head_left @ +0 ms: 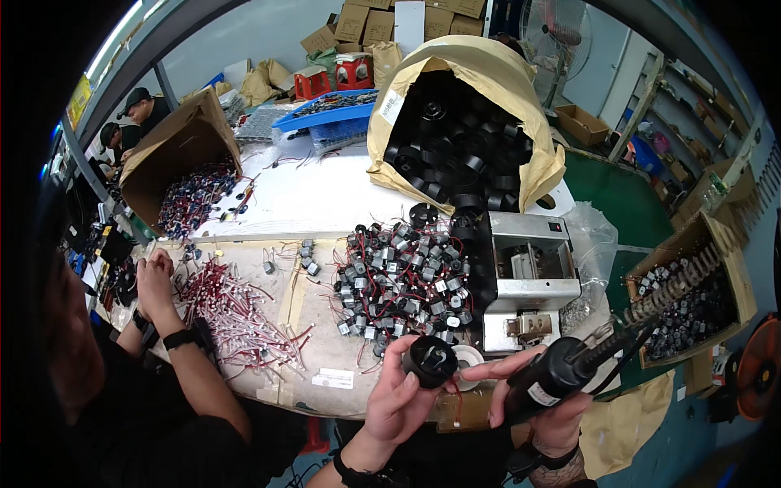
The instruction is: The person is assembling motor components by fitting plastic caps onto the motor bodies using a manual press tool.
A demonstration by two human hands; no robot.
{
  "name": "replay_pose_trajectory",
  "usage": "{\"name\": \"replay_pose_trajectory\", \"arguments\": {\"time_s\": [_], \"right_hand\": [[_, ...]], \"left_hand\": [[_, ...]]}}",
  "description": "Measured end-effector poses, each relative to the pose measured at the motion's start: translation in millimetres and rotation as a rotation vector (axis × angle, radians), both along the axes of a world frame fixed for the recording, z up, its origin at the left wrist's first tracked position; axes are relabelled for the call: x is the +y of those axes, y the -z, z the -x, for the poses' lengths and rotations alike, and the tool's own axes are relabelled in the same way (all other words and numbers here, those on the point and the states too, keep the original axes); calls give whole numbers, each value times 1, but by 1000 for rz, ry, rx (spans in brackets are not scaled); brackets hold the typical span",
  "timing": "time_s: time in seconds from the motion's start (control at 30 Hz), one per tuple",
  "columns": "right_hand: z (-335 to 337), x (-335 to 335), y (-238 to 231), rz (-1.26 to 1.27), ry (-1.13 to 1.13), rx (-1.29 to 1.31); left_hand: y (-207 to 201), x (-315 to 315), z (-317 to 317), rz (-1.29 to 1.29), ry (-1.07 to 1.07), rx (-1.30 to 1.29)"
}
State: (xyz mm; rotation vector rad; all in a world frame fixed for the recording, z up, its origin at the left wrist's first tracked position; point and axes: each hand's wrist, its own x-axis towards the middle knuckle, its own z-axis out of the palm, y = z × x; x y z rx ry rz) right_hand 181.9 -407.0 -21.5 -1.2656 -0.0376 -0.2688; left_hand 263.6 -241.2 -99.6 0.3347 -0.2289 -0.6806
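Observation:
My left hand (389, 411) is closed around a black round plastic housing (429, 360), its open side tilted up. A thin red wire (457, 398) with a small white connector hangs below the housing. In my right hand (563, 413) is a black electric screwdriver (553, 376), hung from a coil spring (679, 285). My right index finger stretches toward the housing, next to a white round dish (469, 356). Beyond my hands lies a heap of small grey motors (399, 281) with red wires.
A silver metal machine (533, 289) stands right of the motors. Behind is a paper sack (382, 159) of black housings. Wire leads (236, 313) lie near a co-worker's hand (154, 285) at left. Cardboard boxes of parts stand left and right (736, 301).

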Motion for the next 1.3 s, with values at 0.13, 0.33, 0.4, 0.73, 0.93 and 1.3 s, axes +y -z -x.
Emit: {"name": "replay_pose_trajectory", "arguments": {"time_s": [0.13, 0.33, 0.4, 0.73, 0.93, 1.3], "right_hand": [[5, -14, 2, 50, 56, -63], [14, -24, -2, 75, 79, -64], [12, -24, -3, 25, 109, -184], [-10, -28, -21, -220, 60, -516], [-25, -20, -34, -39, 115, -590], [-21, -22, -35, -98, 46, -510]], "left_hand": [[-1, 2, -3, -173, -76, -179], [-6, 9, -3, -597, -282, -664], [-23, 7, -8, -715, -356, -774], [-34, -14, -17, -1308, -256, -1524], [-31, -12, -19, -1267, -310, -1431], [-54, -9, -28, -1278, -247, -1667]]}}
